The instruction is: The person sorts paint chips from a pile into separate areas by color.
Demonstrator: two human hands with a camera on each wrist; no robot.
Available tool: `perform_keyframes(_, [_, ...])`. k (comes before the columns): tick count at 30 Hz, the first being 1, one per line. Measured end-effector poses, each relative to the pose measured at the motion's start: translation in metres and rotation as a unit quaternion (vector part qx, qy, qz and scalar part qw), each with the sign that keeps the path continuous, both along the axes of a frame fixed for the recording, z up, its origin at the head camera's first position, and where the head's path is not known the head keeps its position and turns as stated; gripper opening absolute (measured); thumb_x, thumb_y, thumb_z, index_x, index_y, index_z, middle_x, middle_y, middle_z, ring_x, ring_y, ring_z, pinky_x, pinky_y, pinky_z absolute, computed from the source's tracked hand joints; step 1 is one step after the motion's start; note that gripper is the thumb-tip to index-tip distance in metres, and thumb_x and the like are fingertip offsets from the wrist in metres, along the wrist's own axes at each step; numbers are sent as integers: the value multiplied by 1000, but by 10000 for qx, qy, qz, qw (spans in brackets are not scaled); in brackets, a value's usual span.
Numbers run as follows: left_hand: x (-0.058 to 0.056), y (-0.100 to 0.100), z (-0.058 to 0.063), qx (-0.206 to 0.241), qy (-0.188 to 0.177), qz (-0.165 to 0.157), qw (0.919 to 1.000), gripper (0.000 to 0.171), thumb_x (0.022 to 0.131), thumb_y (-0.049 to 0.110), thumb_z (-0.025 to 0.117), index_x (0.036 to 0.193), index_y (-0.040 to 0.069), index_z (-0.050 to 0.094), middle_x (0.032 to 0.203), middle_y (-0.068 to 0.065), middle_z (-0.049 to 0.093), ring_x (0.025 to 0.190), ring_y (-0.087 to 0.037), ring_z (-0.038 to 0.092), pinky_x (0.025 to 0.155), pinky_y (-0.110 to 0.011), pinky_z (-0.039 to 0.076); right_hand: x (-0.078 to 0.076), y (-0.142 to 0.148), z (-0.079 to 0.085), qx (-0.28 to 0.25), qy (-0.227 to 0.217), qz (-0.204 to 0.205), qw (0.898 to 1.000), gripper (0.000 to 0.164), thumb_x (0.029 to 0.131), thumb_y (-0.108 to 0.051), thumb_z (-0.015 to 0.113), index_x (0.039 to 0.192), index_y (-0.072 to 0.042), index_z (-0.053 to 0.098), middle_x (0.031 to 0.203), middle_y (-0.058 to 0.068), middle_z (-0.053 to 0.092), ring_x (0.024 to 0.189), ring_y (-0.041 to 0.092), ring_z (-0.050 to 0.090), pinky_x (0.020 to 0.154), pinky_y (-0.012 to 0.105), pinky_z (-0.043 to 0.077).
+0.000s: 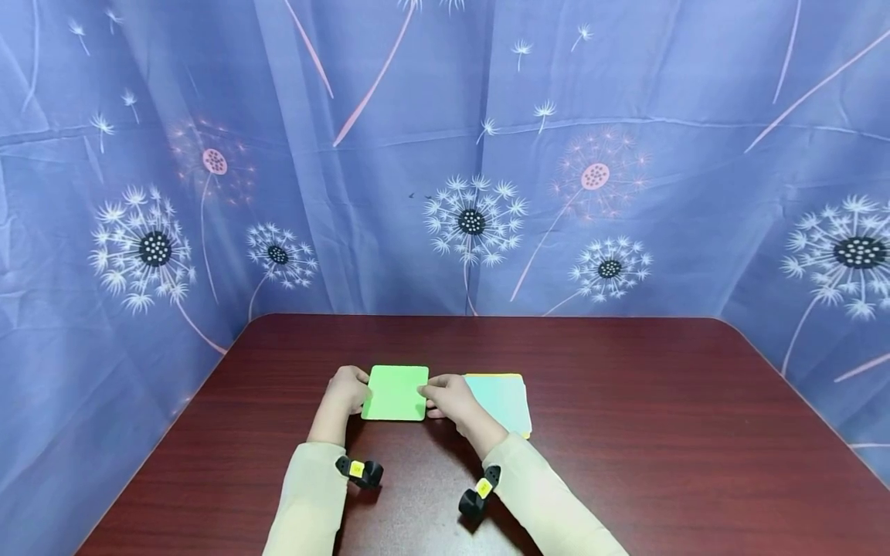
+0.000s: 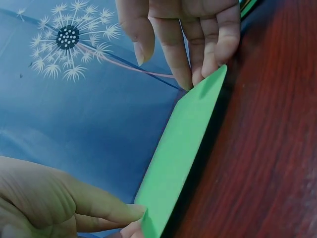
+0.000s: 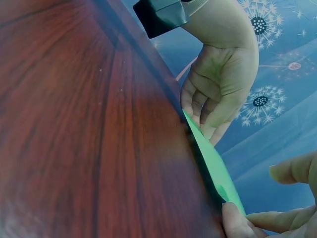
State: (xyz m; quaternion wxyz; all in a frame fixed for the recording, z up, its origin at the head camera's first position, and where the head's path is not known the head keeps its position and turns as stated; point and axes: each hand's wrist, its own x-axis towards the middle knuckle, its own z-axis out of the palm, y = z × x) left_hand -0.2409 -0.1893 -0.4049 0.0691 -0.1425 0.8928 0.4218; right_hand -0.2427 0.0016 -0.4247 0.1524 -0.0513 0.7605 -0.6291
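Note:
A bright green square card (image 1: pixel 395 392) with rounded corners spans the gap between the two hands. My left hand (image 1: pixel 347 390) pinches its left edge; in the left wrist view the thumb (image 2: pixel 133 212) lies over the card's near end. My right hand (image 1: pixel 448 398) holds the opposite edge, and its thumb tip overlaps the card's face. One finger (image 3: pixel 292 171) of that hand stands apart from the card in the right wrist view. A dark shadow runs under the card's edge in both wrist views.
Beside and partly behind the right hand lies a stack of square cards (image 1: pixel 502 401), light blue on top with yellow showing at its edges. All rest on a dark red wooden table (image 1: pixel 660 432). A blue dandelion-print curtain (image 1: pixel 389 232) hangs behind and at the sides.

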Motion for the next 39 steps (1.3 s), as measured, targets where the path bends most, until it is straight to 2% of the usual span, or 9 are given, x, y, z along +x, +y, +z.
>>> perform_keyframes(3, [0, -1, 0, -45, 49, 45, 10000, 31, 87, -4, 54, 117, -11, 56, 121, -31, 53, 67, -18, 51, 50, -20, 46, 0, 0, 0, 19, 34, -20, 10000, 47, 91, -12, 58, 125, 18, 47, 121, 27, 55, 87, 20, 59, 70, 29, 58])
perform_keyframes(10, [3, -3, 5, -229, 390, 263, 9986, 28, 88, 2, 58, 115, -8, 60, 110, -27, 60, 61, -18, 58, 54, -23, 49, -1, 2, 2, -46, 116, -63, 9999, 46, 92, -11, 57, 126, 18, 47, 115, 25, 58, 82, 19, 59, 69, 27, 57])
perform_keyframes(15, [4, -2, 11, -24, 751, 512, 9959, 29, 90, 7, 59, 117, -4, 60, 107, -24, 65, 67, -23, 62, 51, -25, 46, -1, 7, 11, 16, 155, -63, 9999, 42, 95, -12, 54, 127, 14, 50, 117, 23, 59, 86, 22, 62, 71, 28, 57])
perform_keyframes(20, [5, 3, 17, 141, 1081, 641, 9920, 27, 89, 10, 62, 112, -3, 61, 104, -21, 68, 76, -31, 65, 52, -25, 45, -2, 14, 17, 52, 167, -55, 9998, 41, 96, -14, 53, 128, 12, 50, 123, 24, 57, 94, 30, 63, 78, 35, 57])
perform_keyframes(25, [5, 8, 21, 259, 1250, 551, 9903, 26, 88, 10, 63, 110, -5, 62, 97, -19, 66, 81, -34, 65, 56, -26, 49, -3, 19, 21, 18, 160, -153, 9998, 42, 96, -15, 53, 128, 11, 50, 121, 24, 58, 97, 36, 62, 81, 38, 56])
perform_keyframes(31, [7, 14, 25, 310, 1479, 421, 9876, 24, 87, 10, 64, 107, -4, 63, 93, -17, 65, 75, -25, 62, 61, -27, 50, -5, 24, 25, -68, 131, -285, 9995, 40, 95, -15, 54, 126, 11, 52, 121, 24, 58, 99, 39, 61, 80, 38, 56])
perform_keyframes(37, [7, 22, 23, 522, 1406, 232, 9884, 24, 88, 9, 64, 107, -5, 62, 94, -18, 65, 79, -30, 64, 60, -30, 53, -4, 31, 28, -22, 155, -279, 9995, 43, 95, -17, 55, 128, 11, 50, 121, 24, 58, 98, 39, 61, 81, 40, 56])
perform_keyframes(39, [6, 26, 21, 508, 1370, 133, 9892, 23, 88, 9, 65, 106, -6, 62, 93, -18, 66, 77, -26, 63, 60, -29, 54, -4, 34, 28, -16, 181, -283, 9994, 42, 96, -17, 54, 127, 12, 50, 121, 24, 57, 96, 39, 61, 79, 39, 56])
